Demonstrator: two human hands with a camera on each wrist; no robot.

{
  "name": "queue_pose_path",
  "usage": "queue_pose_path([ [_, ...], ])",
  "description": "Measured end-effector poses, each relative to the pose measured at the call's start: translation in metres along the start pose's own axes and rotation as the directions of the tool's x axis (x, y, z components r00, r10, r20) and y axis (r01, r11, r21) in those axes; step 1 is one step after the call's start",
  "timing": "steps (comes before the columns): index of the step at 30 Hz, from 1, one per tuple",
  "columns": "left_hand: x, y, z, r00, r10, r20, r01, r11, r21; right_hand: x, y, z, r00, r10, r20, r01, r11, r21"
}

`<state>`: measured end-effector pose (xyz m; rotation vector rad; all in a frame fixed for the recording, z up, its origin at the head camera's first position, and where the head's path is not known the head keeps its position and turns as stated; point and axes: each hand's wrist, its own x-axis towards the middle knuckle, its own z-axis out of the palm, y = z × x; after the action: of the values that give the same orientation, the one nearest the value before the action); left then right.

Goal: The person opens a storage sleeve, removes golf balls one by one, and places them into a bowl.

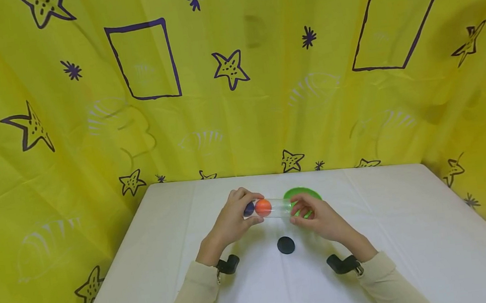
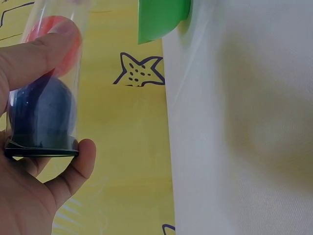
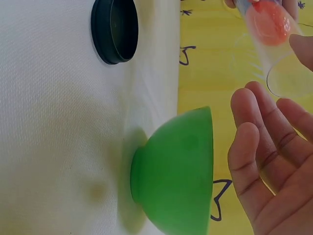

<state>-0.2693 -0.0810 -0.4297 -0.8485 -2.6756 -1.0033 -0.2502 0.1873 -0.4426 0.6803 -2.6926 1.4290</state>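
Note:
A clear plastic tube lies sideways above the table, with an orange ball and a dark blue ball inside. My left hand grips its left end, thumb across the tube, by the black cap that closes this end. Around the tube's uncapped right end, my right hand has its fingers loosely bent and spread, thumb beside the rim. Whether they touch the rim is hard to see. Behind and below the right hand stands a green bowl; the head view does not show its contents.
A loose black cap rests on the white-covered table, nearer me than the tube. A yellow curtain with star drawings hangs behind the table and along its sides. Black wrist cameras sit on both wrists.

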Motion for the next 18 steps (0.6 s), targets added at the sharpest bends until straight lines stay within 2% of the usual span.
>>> queue_pose_path([
  [18,-0.0009,-0.0002,-0.0020,1.000,0.009,0.007,-0.009,1.000,0.007,0.0001,-0.0017,0.0013,0.999,0.026,0.022,-0.027,0.998,0.049],
])
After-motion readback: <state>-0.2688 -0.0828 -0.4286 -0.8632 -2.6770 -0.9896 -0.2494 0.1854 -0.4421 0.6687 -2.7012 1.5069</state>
